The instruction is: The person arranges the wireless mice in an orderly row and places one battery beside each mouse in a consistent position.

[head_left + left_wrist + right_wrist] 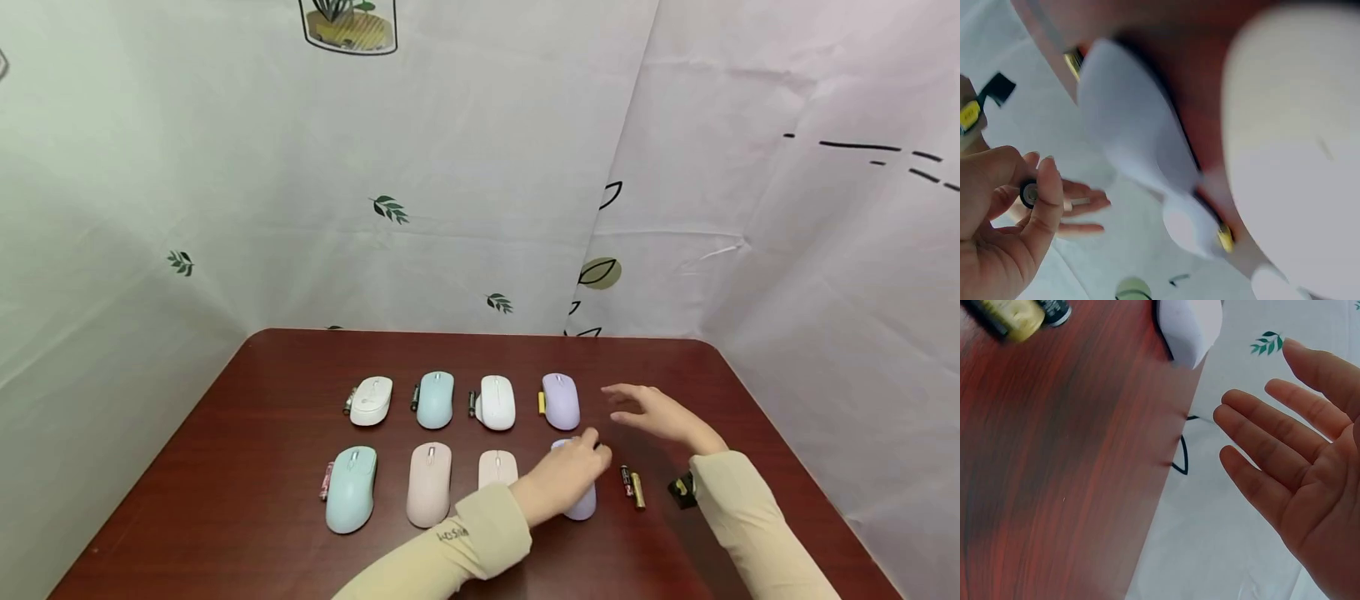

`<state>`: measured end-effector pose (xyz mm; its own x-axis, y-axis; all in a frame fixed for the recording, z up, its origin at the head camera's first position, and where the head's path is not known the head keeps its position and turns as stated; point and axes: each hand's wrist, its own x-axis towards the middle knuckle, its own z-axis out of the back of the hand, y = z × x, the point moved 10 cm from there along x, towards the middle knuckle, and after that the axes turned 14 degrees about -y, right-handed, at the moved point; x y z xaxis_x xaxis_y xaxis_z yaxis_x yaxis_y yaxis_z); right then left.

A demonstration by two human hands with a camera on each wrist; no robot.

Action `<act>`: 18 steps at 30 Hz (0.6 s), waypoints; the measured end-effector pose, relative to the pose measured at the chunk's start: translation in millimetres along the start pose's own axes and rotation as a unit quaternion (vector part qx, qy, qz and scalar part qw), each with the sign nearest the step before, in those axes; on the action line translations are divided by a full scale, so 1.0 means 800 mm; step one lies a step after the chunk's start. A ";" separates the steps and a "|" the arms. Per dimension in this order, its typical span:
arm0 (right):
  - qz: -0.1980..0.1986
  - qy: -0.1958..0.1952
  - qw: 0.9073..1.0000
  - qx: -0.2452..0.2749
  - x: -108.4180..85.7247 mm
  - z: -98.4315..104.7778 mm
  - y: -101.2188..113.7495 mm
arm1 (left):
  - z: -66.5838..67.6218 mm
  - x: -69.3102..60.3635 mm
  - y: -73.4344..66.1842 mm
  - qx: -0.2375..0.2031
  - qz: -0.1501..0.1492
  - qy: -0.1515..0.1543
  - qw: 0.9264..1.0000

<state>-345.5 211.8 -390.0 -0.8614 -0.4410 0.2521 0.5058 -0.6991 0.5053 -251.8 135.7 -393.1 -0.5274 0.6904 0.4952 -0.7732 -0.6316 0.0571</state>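
Observation:
My left hand [567, 477] is over the lower purple mouse [581, 502] and partly hides it. Between its thumb and fingers it pinches a battery [1029, 194], whose dark round end faces the left wrist camera. My right hand [658, 414] hovers to the right, fingers spread and holding nothing; its palm shows in the right wrist view. Beside the lower purple mouse lie two batteries, one dark [627, 481] and one gold [638, 492]. The upper purple mouse [562, 402] has a yellow battery [542, 403] at its left side.
Two rows of mice stand on the red-brown table [255, 467]. The back row has a cream mouse [371, 401], a blue one [436, 400] and a white one [497, 403]. In front are a mint mouse [351, 490] and two pinkish ones, one partly behind my left sleeve [487, 533].

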 end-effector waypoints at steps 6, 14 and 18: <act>-0.002 0.010 1.000 0.014 0.005 -0.011 0.010 | 0.005 -0.012 0.050 -0.138 0.107 0.035 0.984; 0.017 0.013 1.000 0.006 0.016 -0.024 0.036 | 0.040 -0.037 0.116 -0.206 0.178 -0.021 0.962; 0.022 0.014 1.000 -0.005 0.024 -0.032 0.045 | 0.048 -0.048 0.134 -0.167 0.180 -0.047 0.968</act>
<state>-342.6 163.9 -388.6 -0.8367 -0.4872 0.2501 0.5436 -0.6839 0.4865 -300.6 28.1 -373.2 -0.7620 0.4021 0.5077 -0.6242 -0.6648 -0.4103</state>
